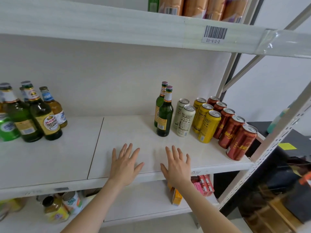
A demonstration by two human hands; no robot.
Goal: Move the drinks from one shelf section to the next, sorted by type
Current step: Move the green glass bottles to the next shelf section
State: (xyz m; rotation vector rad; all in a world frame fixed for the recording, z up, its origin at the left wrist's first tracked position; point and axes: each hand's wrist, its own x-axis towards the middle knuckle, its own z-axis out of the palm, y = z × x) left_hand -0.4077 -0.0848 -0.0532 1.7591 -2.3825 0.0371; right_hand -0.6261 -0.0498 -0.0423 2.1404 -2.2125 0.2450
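The left hand [123,165] and the right hand [176,165] are side by side at the front of the white shelf [67,157], palms down. All fingers [125,149] are straight and spread, and they hold nothing. Behind the right fingers, a little to the right, stand two green bottles [165,115]. Further right are two white cans [184,118], three yellow cans [206,120] and five red cans [235,130], in rows. Well apart to the left of the left fingers, a group of bottles [38,115] stands close together beside a green can [7,128].
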